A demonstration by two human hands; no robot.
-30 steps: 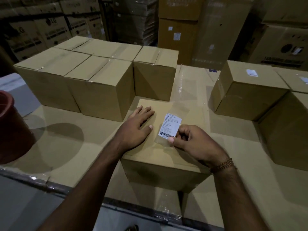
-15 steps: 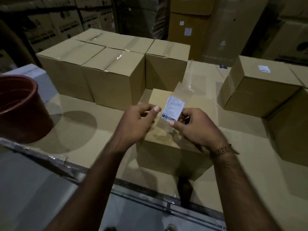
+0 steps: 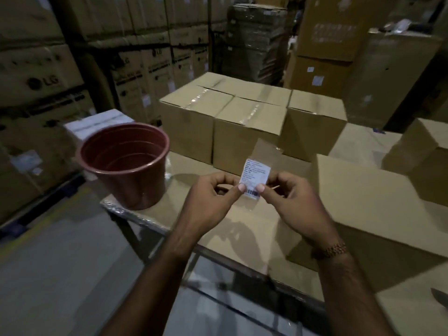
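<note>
A small white barcode label (image 3: 255, 176) on a clear backing strip is held up above the table. My left hand (image 3: 213, 197) pinches its lower left corner between thumb and fingers. My right hand (image 3: 288, 202) pinches its lower right corner; a bracelet sits on that wrist. Beneath and to the right of my hands lies a plain cardboard box (image 3: 363, 204) with nothing stuck on its visible top.
A reddish-brown plastic bucket (image 3: 126, 166) stands at the table's left corner. Several taped cardboard boxes (image 3: 242, 117) are grouped at the back of the cardboard-covered table (image 3: 242, 229). Another box (image 3: 419, 146) sits far right. Tall stacked cartons (image 3: 48, 76) line the background; grey floor lies left.
My left hand left the box top and took hold of the label's left corner. Both hands now hold the label up. The view swung left, so the bucket is nearer the middle.
</note>
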